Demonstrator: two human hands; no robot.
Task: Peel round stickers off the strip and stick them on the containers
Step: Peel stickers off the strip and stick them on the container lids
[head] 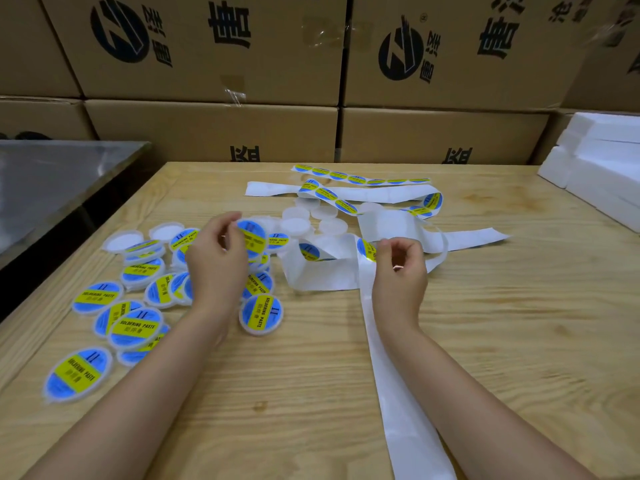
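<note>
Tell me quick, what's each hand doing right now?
Left hand: holding a labelled container at its fingertips.
Right hand: pinching a sticker on the strip.

The place is a warehouse packing room. Beyond the fingers (231, 220) of both hands, brown shipping cartons (214, 50) printed with a logo and Chinese characters are stacked into a wall. The work surface is a bare pine table (311, 375). Well to the left of the fingers stands a stainless-steel table (52, 178), and far to their right lie white foam blocks (602, 168). Many identical soldering-paste containers (136, 327) crowd around the left fingers. A long sticker strip (360, 178) loops past the right ones.
</note>
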